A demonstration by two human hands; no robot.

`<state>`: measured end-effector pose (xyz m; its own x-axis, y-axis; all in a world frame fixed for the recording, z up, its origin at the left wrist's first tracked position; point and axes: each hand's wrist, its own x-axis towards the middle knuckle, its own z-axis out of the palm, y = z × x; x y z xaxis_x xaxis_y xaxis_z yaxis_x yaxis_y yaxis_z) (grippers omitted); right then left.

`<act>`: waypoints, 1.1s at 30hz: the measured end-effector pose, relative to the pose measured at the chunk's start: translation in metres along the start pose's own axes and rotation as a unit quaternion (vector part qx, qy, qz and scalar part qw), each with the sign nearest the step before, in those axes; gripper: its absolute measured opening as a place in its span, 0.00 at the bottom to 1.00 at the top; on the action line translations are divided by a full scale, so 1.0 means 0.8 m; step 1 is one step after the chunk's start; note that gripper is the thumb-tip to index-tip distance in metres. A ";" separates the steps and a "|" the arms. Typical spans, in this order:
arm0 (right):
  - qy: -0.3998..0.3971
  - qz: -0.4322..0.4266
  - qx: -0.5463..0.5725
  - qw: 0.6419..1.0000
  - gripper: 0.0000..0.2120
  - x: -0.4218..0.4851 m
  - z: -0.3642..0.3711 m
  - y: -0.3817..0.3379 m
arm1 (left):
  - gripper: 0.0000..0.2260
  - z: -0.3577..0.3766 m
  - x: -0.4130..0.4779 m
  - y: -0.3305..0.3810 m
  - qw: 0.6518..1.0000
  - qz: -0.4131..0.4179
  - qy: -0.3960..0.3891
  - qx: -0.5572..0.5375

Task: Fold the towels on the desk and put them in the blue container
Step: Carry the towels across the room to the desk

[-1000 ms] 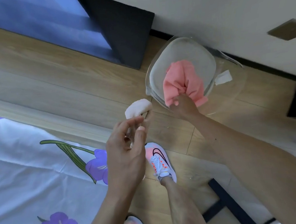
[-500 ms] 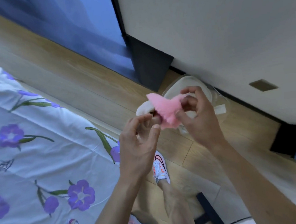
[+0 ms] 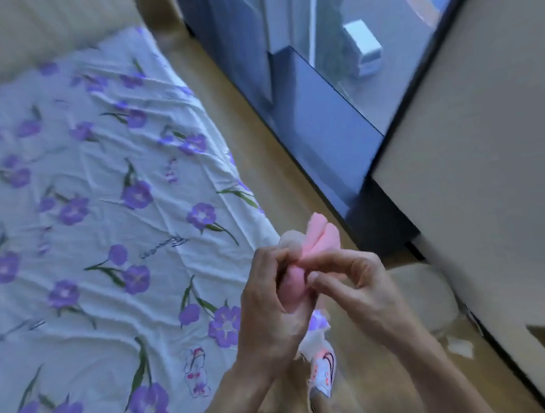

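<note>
Both hands are raised together at near centre, above the wooden floor (image 3: 282, 185).
- Left hand (image 3: 271, 304): fingers curled round the lower part of the pink towel (image 3: 318, 240). A pale towel (image 3: 289, 242) is bunched just above the knuckles of this hand and touches the pink one on its left side. Which fingers hold the pale towel cannot be made out.
- Right hand (image 3: 363, 284): thumb and fingertips pinch the pink towel where it meets the left hand, and the other fingers are bent.
- The pink towel stands up out of the two grips, folded into two soft lobes, in the air and clear of any surface.

Change from the earlier frames: a second ago the right hand was down in the clear container (image 3: 425, 294), gripping the pink towel there, while the left hand held the pale towel apart. Half a second ago the hands had met, with the pink towel lifted out. Now both towels are pressed together between the hands. The view has swung up and left, so the container lies lower right of the hands, blurred and partly behind the right forearm.

Surroundings: a flowered bed sheet (image 3: 81, 226) fills the left. The window (image 3: 348, 47) is far right and the wall (image 3: 497, 182) is on the right. A shoe (image 3: 321, 367) shows below the hands.
</note>
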<state>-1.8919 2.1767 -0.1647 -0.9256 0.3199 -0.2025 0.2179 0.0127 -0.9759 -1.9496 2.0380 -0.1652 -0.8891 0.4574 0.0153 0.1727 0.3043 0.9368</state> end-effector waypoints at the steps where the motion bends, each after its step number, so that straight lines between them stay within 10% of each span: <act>1: -0.023 -0.009 -0.003 1.000 0.10 0.002 0.026 -0.023 | 0.11 -0.034 -0.006 0.010 1.000 -0.003 0.029 -0.007; 20: -0.186 -0.162 -0.096 0.964 0.20 -0.092 0.507 -0.159 | 0.18 -0.502 -0.294 -0.017 0.870 -0.062 0.489 -0.022; 33: -0.467 -0.199 -0.140 0.850 0.22 -0.294 0.872 -0.155 | 0.15 -0.681 -0.598 -0.047 0.628 -0.115 0.770 0.006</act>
<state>-1.9169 1.4394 -0.0532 -0.7567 -0.6528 0.0346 -0.2250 0.2103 -0.9514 -1.7616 1.3523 -0.0172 -0.2459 -0.9467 0.2082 -0.0401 0.2245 0.9736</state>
